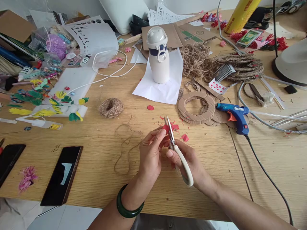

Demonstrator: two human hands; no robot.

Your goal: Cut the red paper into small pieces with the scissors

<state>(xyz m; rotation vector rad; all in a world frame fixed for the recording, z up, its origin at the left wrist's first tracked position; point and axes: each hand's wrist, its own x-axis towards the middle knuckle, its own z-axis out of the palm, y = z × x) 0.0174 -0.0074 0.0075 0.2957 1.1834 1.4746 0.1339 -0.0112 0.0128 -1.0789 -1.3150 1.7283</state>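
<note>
- Our wooden table [100, 185] is strewn with craft scraps.
- Before us, our left hand [151, 151] pinches a red piece [165, 128]; our right hand [188, 156] grips the scissors [177, 149], blades slightly parted at it.
- One slip could nick our left fingertips, as they sit just beside the blades.
- Just beyond lie red scraps [176, 126]; matching colour could make us lose a trimming.
- Left, loose twine [128, 156] might snag if our wrist swings.
- Right, our arm could tug the cord [268, 176] and drag the glue gun [236, 116]; we cannot tell if it is hot.
- Farther out, pulling the paper [144, 89] could topple the bottle [160, 65].
</note>
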